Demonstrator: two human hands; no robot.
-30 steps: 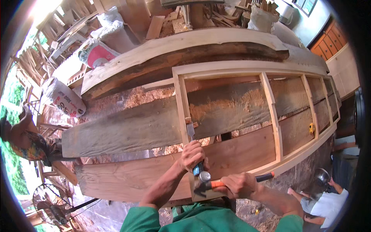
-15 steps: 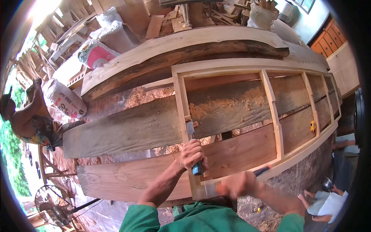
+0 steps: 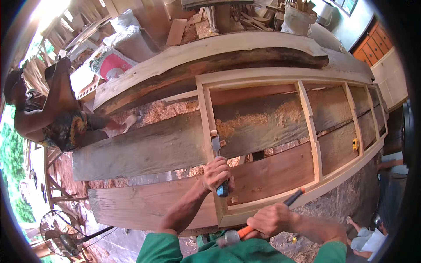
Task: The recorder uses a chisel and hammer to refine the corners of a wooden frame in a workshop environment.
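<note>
My left hand (image 3: 217, 173) is closed around a chisel with a blue handle (image 3: 222, 190). The chisel blade (image 3: 216, 143) rests against the left side piece of a pale wooden frame (image 3: 204, 111), with small wood chips (image 3: 213, 133) at its tip. In my right hand (image 3: 272, 220), also closed, is a hammer (image 3: 230, 237) with an orange and dark handle. Its head is low, in front of my green shirt and apart from the chisel. The frame has several crosspieces and lies on wide planks (image 3: 140, 144).
A yellow tape measure (image 3: 355, 143) sits at a crosspiece on the right. A thick bark-edged slab (image 3: 210, 47) lies beyond the frame. One person (image 3: 66, 118) is at the left, another (image 3: 368, 241) at the lower right. A fan (image 3: 61, 232) stands lower left. Wood shavings cover the floor.
My right hand has brought the hammer down and back from the frame's near corner. My left hand and chisel stay put. The person at left has come closer, hiding a white sack.
</note>
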